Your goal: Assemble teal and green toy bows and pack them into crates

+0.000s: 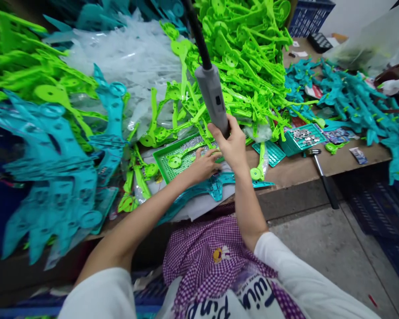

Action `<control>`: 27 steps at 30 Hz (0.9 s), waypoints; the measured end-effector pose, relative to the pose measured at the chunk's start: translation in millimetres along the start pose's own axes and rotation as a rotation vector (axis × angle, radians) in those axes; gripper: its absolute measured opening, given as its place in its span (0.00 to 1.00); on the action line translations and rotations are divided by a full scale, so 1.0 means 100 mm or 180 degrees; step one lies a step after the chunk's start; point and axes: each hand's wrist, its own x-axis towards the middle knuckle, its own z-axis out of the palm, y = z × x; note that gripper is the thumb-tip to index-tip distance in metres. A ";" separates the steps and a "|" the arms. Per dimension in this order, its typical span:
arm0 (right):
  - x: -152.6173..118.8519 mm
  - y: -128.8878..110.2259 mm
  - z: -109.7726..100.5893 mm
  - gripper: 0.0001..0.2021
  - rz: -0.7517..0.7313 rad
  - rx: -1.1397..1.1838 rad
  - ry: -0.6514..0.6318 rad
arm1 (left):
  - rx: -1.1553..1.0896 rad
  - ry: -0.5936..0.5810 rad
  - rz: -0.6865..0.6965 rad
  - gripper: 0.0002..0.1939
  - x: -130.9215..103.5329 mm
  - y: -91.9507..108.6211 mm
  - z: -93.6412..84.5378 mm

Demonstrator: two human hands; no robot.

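Note:
My right hand (233, 144) is wrapped around a grey electric screwdriver (213, 97), held upright with a black cable rising from its top. My left hand (204, 166) reaches over the green tray (162, 165) of small silver screws, its fingers stretched out. Whether its fingertips pinch a screw is hidden. A bright green part with a round end (174, 161) lies in the tray. Just in front of the tray, below my hands, rests a long teal plastic piece (216, 188). The screwdriver's tip is hidden behind my right hand.
Bright green parts (232, 57) pile up at the back, beside clear plastic bags (129, 57). Teal pieces (56, 164) stack at the left; more teal pieces (355, 97) lie at the right. A teal box (294, 144) holds silver discs. A hammer (322, 177) overhangs the table edge.

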 end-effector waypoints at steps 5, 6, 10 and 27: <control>-0.01 0.03 -0.48 0.21 -0.0631 -0.0751 -0.0550 | -0.0158 0.0253 0.0137 0.10 -0.09 -0.06 -0.06; -0.10 0.01 -0.60 0.20 -0.0718 -0.0955 -0.0601 | -0.0235 0.0334 0.0127 0.10 -0.12 -0.06 -0.08; -0.77 -0.01 -0.82 0.13 -0.0744 -0.1401 -0.1148 | -0.0612 0.0727 0.0011 0.08 -0.25 -0.03 -0.13; -1.45 0.18 -0.47 0.13 -0.0244 -0.1699 -0.0400 | -0.3033 0.1874 -0.1595 0.08 -0.55 0.60 0.30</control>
